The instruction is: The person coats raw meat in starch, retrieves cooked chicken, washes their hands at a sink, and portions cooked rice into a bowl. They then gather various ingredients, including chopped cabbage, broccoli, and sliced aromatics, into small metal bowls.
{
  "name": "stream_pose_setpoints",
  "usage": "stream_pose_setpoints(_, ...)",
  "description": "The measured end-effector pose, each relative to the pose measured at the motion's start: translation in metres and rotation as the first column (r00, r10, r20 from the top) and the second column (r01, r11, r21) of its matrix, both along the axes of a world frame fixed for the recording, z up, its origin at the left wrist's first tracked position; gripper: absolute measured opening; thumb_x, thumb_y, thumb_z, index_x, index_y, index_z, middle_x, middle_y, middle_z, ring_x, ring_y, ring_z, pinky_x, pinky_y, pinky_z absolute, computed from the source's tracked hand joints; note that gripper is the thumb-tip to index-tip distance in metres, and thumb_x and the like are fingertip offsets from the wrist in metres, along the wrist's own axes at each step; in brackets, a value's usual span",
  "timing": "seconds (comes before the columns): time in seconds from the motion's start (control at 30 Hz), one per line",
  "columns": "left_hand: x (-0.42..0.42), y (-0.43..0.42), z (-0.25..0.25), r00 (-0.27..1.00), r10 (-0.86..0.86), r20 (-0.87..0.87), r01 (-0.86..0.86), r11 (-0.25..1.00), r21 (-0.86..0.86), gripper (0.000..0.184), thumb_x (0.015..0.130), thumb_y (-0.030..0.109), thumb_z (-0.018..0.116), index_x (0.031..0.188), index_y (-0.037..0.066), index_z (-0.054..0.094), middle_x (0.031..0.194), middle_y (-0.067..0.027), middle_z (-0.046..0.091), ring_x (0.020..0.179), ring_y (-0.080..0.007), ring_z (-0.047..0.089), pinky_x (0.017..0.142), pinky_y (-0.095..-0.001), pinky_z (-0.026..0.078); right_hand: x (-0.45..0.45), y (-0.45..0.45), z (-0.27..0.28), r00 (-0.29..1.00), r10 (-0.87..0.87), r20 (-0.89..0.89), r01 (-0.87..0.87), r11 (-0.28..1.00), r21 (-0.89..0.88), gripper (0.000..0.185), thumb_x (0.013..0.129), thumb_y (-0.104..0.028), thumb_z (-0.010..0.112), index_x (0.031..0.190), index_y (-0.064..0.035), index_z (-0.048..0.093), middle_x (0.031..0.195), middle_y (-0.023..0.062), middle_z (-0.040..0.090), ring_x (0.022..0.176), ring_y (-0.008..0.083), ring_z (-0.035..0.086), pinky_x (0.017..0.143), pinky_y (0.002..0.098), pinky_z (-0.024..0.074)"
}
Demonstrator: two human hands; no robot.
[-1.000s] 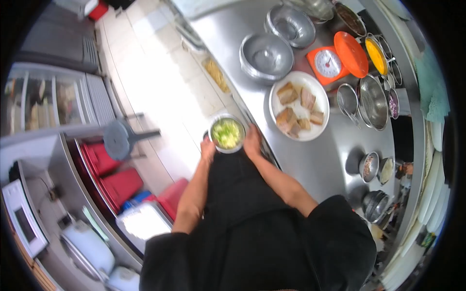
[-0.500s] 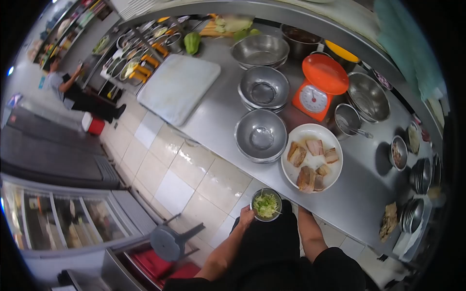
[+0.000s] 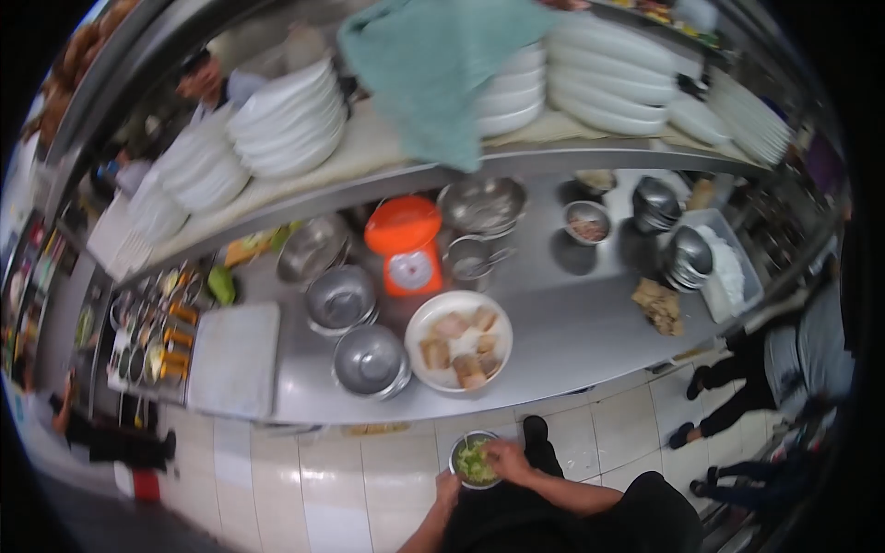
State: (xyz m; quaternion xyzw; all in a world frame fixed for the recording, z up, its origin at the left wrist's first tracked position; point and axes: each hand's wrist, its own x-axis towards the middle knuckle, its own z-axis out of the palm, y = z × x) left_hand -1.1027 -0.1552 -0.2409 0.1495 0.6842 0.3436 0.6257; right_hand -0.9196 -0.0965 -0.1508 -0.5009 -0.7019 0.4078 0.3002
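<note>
A metal bowl (image 3: 455, 460) of chopped green and pale vegetables (image 3: 475, 463) is held low in front of the steel counter. My left hand (image 3: 449, 488) is closed on its left rim. Over the right side of the bowl is my right hand (image 3: 504, 457), its fingers bent down by the vegetables; what they grip, if anything, is too small to tell. A thin utensil handle seems to stick up from the bowl. On the counter edge beyond, a white plate (image 3: 419, 369) holds several pieces of meat (image 3: 470, 370).
The steel counter (image 3: 553, 341) carries an orange scale (image 3: 406, 263), metal bowls (image 3: 369, 359), a white cutting board (image 3: 234, 359) and a brown crumpled item (image 3: 658, 307). Stacked white plates (image 3: 288, 124) and a green cloth (image 3: 442, 69) lie on the shelf above. People stand at left, right and behind the shelf.
The view has swung round to face the counter and shelf. My right hand, earlier on the bowl's side, then away from it, is now over the vegetables. My left hand keeps the bowl.
</note>
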Motion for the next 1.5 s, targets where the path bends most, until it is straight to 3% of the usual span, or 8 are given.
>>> stream_pose_setpoints(0.1,0.012,-0.005,0.04,0.989,-0.104,0.106,0.095,0.992,0.083,0.026,0.068,-0.005,0.053,0.092,-0.002,0.062,0.077,-0.0064,0.063,0.059,-0.0144,0.057,0.052,-0.0263,0.047,0.006,-0.023,0.032,0.945,0.269,0.185,-0.259,0.963,-0.081,0.026,0.077,-0.01,0.061,0.102,-0.0058,0.065,0.1,0.021,0.062,0.094,0.0355,0.059,0.087,0.0432,0.0457)
stream_pose_setpoints(0.3,0.072,0.038,0.199,0.927,-0.305,0.219,0.257,0.94,0.222,0.018,0.069,-0.004,0.056,0.086,-0.001,0.061,0.066,-0.0027,0.057,0.052,-0.0103,0.048,0.047,-0.0238,0.038,0.058,0.0,0.121,0.962,0.059,0.267,-0.084,0.993,0.083,0.018,0.078,-0.017,0.061,0.093,-0.009,0.068,0.087,0.0161,0.064,0.083,0.0334,0.061,0.074,0.0425,0.049)
stream_pose_setpoints(0.47,0.127,0.107,0.209,0.87,-0.49,0.059,0.456,0.844,0.283,0.018,0.075,-0.004,0.052,0.092,-0.004,0.058,0.078,-0.0082,0.061,0.059,-0.015,0.056,0.054,-0.0264,0.047,0.113,0.046,0.177,0.94,-0.265,0.213,0.128,0.856,0.501,0.014,0.078,-0.018,0.063,0.076,-0.0052,0.067,0.072,0.0133,0.064,0.072,0.0321,0.06,0.067,0.0433,0.0478)
stream_pose_setpoints(0.83,0.252,0.217,0.2,0.88,-0.261,0.397,0.14,0.941,0.309,0.02,0.084,0.005,0.052,0.101,-0.005,0.047,0.085,-0.016,0.061,0.072,-0.025,0.064,0.066,-0.0345,0.054,0.244,0.162,0.196,0.855,-0.515,-0.053,0.494,0.781,0.381,0.019,0.073,-0.001,0.06,0.091,-0.0023,0.062,0.098,0.018,0.059,0.095,0.036,0.054,0.086,0.0431,0.0415)
stream_pose_setpoints(1.07,0.231,0.182,0.189,0.754,-0.644,-0.129,0.647,0.695,0.313,0.021,0.088,0.02,0.055,0.096,0.001,0.06,0.092,-0.0111,0.064,0.088,-0.0216,0.063,0.075,-0.0315,0.051,0.377,0.218,0.122,0.522,-0.718,0.46,0.437,0.688,0.579,0.043,0.075,-0.013,0.061,0.117,-0.0108,0.055,0.125,0.0196,0.046,0.118,0.0407,0.038,0.097,0.0544,0.031)
stream_pose_setpoints(1.2,0.22,0.114,0.242,0.441,-0.731,-0.521,0.799,0.584,-0.143,0.036,0.088,0.035,0.053,0.098,0.003,0.065,0.093,-0.0121,0.067,0.092,-0.0229,0.063,0.081,-0.0344,0.047,0.396,0.211,0.08,0.532,-0.6,0.597,0.359,0.799,0.483,0.043,0.081,-0.026,0.059,0.121,-0.0119,0.053,0.13,0.0175,0.043,0.122,0.0394,0.035,0.094,0.0587,0.0303)
stream_pose_setpoints(1.4,0.18,0.015,0.127,0.795,-0.598,-0.106,0.606,0.79,0.089,0.05,0.09,0.041,0.047,0.129,0.009,0.049,0.129,-0.0132,0.052,0.121,-0.0267,0.047,0.101,-0.0338,0.035,0.4,0.216,0.098,0.658,-0.513,0.551,0.411,0.858,0.308,0.025,0.08,-0.025,0.059,0.099,-0.0096,0.056,0.106,0.0177,0.058,0.097,0.0367,0.054,0.075,0.0496,0.0446)
stream_pose_setpoints(1.5,0.196,0.091,0.249,0.6,-0.75,-0.28,0.769,0.636,-0.055,0.04,0.09,0.036,0.051,0.114,0.006,0.061,0.109,-0.0131,0.064,0.102,-0.0215,0.06,0.092,-0.0318,0.043,0.41,0.226,0.086,0.71,-0.507,0.489,0.406,0.862,0.303,0.017,0.077,-0.022,0.06,0.086,-0.0089,0.054,0.088,0.0165,0.06,0.077,0.0365,0.059,0.063,0.0482,0.0469)
